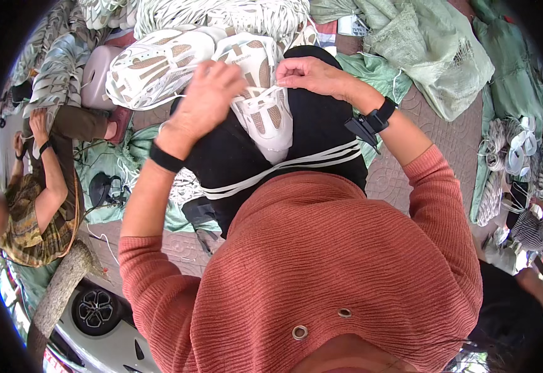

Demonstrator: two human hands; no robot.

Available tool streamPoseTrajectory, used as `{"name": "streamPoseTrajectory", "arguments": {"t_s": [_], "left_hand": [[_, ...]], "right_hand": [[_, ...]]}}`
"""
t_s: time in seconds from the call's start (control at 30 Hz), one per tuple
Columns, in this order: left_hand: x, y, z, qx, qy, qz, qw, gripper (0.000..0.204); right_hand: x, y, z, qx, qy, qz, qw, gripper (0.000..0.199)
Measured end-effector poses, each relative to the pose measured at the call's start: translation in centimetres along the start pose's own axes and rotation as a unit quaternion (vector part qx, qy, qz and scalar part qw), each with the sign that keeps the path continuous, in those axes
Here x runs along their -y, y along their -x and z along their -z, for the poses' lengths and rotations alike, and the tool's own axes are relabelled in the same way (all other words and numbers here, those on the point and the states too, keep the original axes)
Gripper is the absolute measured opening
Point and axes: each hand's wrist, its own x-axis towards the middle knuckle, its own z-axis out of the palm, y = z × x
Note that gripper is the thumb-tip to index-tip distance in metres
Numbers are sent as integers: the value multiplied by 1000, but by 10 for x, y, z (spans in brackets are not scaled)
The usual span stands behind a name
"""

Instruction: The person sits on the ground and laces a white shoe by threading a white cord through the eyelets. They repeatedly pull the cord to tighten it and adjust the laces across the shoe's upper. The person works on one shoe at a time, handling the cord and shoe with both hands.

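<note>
A white sneaker upper with beige mesh panels [271, 118] lies between my black-trousered thighs, its toe toward me. White lace crosses its front opening. My right hand [312, 76] is at the upper's right edge, thumb and fingers pinched together on what looks like the end of the shoelace [276, 91]. Over the upper's left side hovers my left hand [212, 93], its fingers smeared by motion; whether they hold lace does not show. Beside it, on the left, rests a pile of similar white-and-beige uppers [153, 65] with loose laces.
Bundles of white uppers [221, 13] are heaped ahead. A pale pink stool [95, 78] stands at left, near a seated person [41, 186] handling uppers. Green woven sacks [433, 56] lie at right. Behind on the left are a tree trunk [66, 286] and a parked car [103, 342].
</note>
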Motion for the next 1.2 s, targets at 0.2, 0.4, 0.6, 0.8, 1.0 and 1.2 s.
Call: {"name": "streamPoseTrajectory", "arguments": {"t_s": [0.2,0.4,0.6,0.8,1.0,1.2], "left_hand": [[34,44,20,-46,58,65,995,9],[4,55,38,61,715,291,633,35],[-13,75,80,-265,865,211,370,28],[78,203,124,-453,863,82,208,42],[165,415,138,-630,697,242,244,49],[156,575,157,-639,441,513,367,47]], "right_hand": [[1,12,-12,-24,8,13,1000,10],[46,3,-82,-123,315,170,926,21],[52,-37,-110,-67,551,137,820,17],[134,27,-37,86,-63,38,994,18],[111,108,158,-79,-511,216,828,20],[29,198,272,-410,-475,131,767,15]]}}
